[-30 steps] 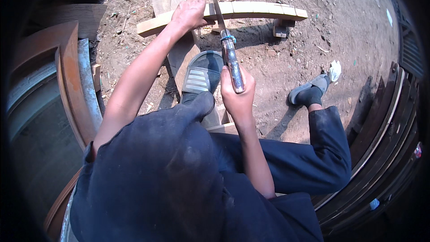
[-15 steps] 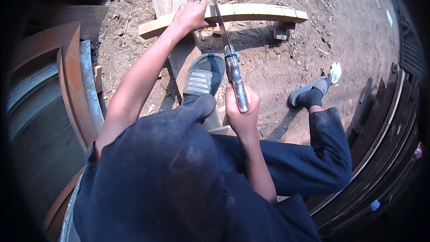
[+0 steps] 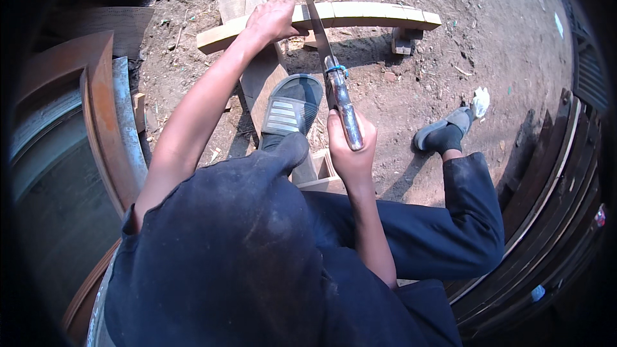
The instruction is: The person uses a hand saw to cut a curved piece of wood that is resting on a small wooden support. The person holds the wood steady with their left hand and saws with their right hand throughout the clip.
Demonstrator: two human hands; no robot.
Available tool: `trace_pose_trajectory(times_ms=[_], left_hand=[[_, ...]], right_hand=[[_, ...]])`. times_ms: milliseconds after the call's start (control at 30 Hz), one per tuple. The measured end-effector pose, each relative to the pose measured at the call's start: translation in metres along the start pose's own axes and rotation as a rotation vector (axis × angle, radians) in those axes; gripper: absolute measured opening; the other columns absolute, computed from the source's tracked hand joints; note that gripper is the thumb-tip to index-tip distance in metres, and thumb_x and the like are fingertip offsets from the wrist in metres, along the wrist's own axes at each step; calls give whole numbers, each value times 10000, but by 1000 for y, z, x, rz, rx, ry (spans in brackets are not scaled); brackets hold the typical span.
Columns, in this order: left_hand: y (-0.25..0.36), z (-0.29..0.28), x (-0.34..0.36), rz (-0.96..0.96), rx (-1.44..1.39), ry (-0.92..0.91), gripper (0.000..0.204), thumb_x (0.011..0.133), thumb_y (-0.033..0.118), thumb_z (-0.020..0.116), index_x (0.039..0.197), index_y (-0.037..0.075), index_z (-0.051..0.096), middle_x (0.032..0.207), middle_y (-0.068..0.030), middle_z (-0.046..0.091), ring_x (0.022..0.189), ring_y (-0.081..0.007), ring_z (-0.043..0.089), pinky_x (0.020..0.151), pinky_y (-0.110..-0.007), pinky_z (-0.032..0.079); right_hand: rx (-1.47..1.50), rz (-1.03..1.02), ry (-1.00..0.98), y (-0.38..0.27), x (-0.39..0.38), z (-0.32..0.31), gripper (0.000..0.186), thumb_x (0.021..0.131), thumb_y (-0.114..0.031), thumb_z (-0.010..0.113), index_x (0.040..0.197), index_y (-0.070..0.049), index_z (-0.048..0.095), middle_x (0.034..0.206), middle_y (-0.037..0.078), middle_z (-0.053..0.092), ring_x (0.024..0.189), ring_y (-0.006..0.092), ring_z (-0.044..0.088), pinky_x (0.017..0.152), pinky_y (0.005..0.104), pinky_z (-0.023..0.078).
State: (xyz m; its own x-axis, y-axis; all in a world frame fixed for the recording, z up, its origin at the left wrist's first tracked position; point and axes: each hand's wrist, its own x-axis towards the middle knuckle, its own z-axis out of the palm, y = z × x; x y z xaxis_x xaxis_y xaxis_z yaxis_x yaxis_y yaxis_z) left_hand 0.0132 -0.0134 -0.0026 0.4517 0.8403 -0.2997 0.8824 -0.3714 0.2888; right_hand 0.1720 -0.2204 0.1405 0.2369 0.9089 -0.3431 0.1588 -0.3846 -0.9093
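Note:
A pale, slightly curved wooden piece [image 3: 366, 16] with several cross lines lies across a board [image 3: 257, 99] and a small wood block [image 3: 402, 43]. My left hand [image 3: 273, 22] grips the wooden piece left of the saw blade [image 3: 316, 22], fingers curled over it. My right hand [image 3: 351, 135] is closed on the hand saw's worn handle [image 3: 342, 96], which has blue binding near the blade. The blade crosses the piece just right of my left hand. My sandalled left foot [image 3: 289, 109] presses on the board below.
Framed wooden panels [image 3: 96, 115] lean at the left beside stacked planks [image 3: 106, 22]. Long dark boards [image 3: 543, 205] run along the right side. My right foot [image 3: 443, 132] stands on the dirt ground near a crumpled white scrap [image 3: 480, 101]. Wood chips lie scattered around.
My right hand and the saw moved back toward me and slightly right, then a little forward again. My left hand stays on the wooden piece, barely shifting.

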Motion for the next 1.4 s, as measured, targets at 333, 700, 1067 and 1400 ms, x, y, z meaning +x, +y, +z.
trace_pose_trajectory(times_ms=[333, 700, 1067, 1400], left_hand=[[3, -1, -1, 1, 13, 12, 472, 699, 274, 794, 944, -10, 507, 974, -199, 629, 970, -371, 610, 820, -448, 501], [4, -1, -3, -15, 14, 4, 426, 714, 226, 774, 954, -7, 509, 988, -206, 625, 999, -366, 603, 844, -449, 496], [2, 5, -3, 0, 13, 24, 473, 698, 249, 793, 970, -7, 503, 1009, -210, 620, 1003, -365, 601, 848, -444, 500], [5, -4, -3, -20, 7, -34, 468, 702, 226, 785, 989, -13, 501, 1024, -205, 623, 1017, -361, 601, 857, -436, 501]], right_hand=[[-19, 27, -1, 0, -5, 0, 152, 867, -45, 584, 731, 16, 554, 589, 20, 487, 553, 68, 431, 503, 275, 358], [-103, -26, -17, 6, -7, -3, 156, 858, -41, 596, 721, 12, 542, 582, 37, 479, 546, 79, 428, 493, 286, 353], [12, 54, -20, -8, 5, 4, 186, 874, -48, 589, 708, 4, 522, 591, -6, 458, 549, 53, 392, 487, 258, 330], [-5, 62, -10, -1, 3, 9, 151, 880, -51, 583, 743, 4, 550, 593, -6, 470, 552, 48, 402, 488, 255, 330]])
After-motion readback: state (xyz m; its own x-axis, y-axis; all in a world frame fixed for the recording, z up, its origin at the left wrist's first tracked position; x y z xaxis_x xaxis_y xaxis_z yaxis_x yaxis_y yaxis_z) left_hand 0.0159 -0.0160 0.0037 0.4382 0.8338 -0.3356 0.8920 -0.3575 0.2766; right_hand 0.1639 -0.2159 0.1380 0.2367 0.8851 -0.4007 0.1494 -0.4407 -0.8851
